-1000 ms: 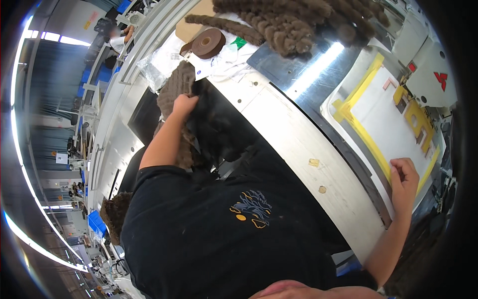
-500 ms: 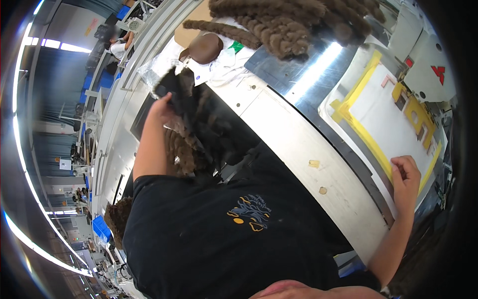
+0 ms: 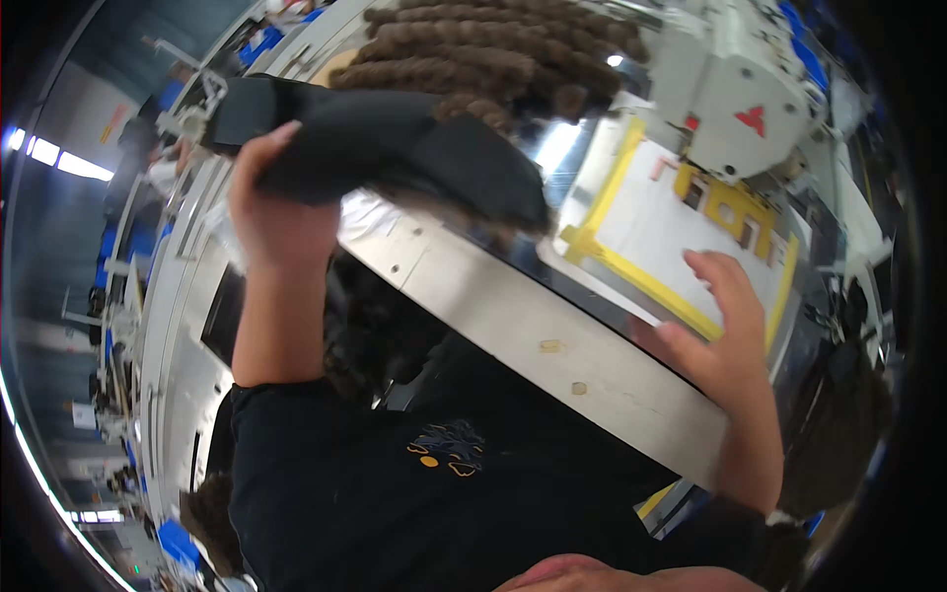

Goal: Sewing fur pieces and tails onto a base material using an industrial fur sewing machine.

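Observation:
A black-backed fur piece (image 3: 395, 148) is held up in front of me, bent into an arch, with brown fur showing along its lower edge. My left hand (image 3: 281, 212) grips its left part, fingers mostly behind the black cloth. Over the near edge of a white sheet with a yellow taped border (image 3: 641, 207), my right hand (image 3: 725, 326) has its thumb and fingers spread and holds nothing. Yellow template pieces (image 3: 730, 207) lie on the sheet, close to the white sewing machine head (image 3: 755, 118).
Rows of brown fur strips (image 3: 444, 69) lie at the back of the table. A pale bench edge (image 3: 513, 306) runs diagonally before me. Dark fur (image 3: 370, 316) hangs beside my lap. Another person, blurred, sits far off at the upper left.
My left hand has raised the fur piece from beside my lap to above the table, where it spreads rightward. My right hand has opened and shifted left. The whole view has turned slightly.

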`<state>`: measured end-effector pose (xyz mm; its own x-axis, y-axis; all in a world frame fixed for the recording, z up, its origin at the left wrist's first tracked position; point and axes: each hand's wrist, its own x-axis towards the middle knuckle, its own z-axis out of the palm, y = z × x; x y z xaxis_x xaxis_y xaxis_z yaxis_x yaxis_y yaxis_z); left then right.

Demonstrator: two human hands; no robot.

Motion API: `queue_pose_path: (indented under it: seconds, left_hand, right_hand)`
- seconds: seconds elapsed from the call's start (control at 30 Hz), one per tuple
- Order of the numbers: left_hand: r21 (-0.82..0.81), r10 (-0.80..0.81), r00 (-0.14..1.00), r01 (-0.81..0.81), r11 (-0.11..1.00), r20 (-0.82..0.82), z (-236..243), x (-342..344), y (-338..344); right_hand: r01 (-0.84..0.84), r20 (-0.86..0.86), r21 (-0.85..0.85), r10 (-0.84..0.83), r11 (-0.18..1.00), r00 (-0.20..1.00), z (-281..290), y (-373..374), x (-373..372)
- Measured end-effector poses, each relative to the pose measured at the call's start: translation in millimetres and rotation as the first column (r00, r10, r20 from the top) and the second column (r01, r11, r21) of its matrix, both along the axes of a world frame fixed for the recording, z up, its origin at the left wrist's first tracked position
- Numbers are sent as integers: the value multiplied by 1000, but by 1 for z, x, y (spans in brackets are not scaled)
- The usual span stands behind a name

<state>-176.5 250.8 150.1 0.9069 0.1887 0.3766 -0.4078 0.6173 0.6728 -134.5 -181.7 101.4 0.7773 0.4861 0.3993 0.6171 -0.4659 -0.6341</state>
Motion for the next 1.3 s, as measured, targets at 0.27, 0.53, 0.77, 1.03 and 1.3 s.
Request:
queue_pose_path:
  seconds: [0.27,0.53,0.77,1.03,1.3]
  left_hand:
    - [70,-288,909,323,944,-301,-48,21,-152]
    - [835,122,979,72,545,-164,-125,25,-138]
    - [997,-308,950,-68,-29,55,-123,12,-168]
    - [967,143,961,247,-63,-236,-121,-5,-166]
    - [971,-67,977,194,-142,-204,-116,-20,-184]
  right_hand:
    - [156,328,89,-177,984,928,9,-18,-4]
    - [223,514,-82,-150,971,844,-43,-88,-26]
    - [180,376,-135,-118,974,919,-79,-96,-55]
    - [724,-260,-190,-745,663,615,-80,-110,-115]
    - [529,-797,-143,-414,837,440,-75,-55,-146]
